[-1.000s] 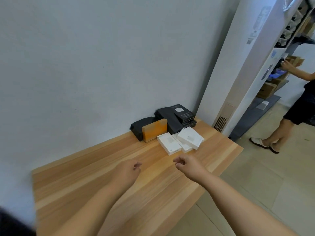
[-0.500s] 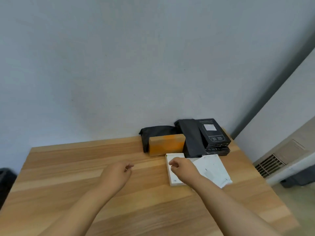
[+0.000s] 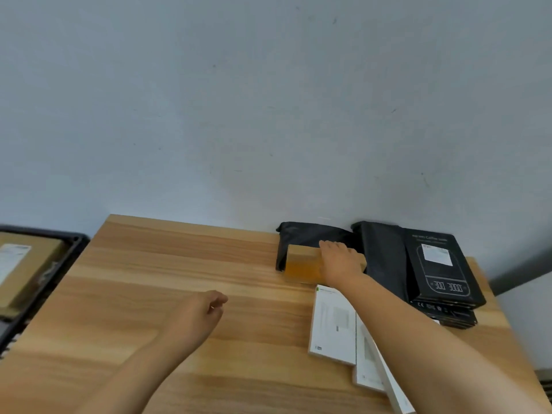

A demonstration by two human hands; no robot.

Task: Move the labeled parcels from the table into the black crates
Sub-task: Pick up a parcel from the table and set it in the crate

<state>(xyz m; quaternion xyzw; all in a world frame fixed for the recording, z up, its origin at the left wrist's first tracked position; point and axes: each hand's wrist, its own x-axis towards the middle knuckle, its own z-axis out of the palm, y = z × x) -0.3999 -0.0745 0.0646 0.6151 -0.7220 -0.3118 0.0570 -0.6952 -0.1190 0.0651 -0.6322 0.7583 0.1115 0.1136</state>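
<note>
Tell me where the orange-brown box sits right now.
In the head view the orange-brown box stands right of centre near the wall, against a black bag, beyond the white boxes, with the right hand on top.

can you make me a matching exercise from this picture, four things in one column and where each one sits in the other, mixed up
Things:
1. brown box
2. white boxes
3. black crate
4. black scale box

Places:
A. far left, beside the table
B. near right, partly under the right forearm
C. under the right hand, against a black bag
D. far right, on top of a stack by the wall

Pairs: 1-C, 2-B, 3-A, 4-D
</note>
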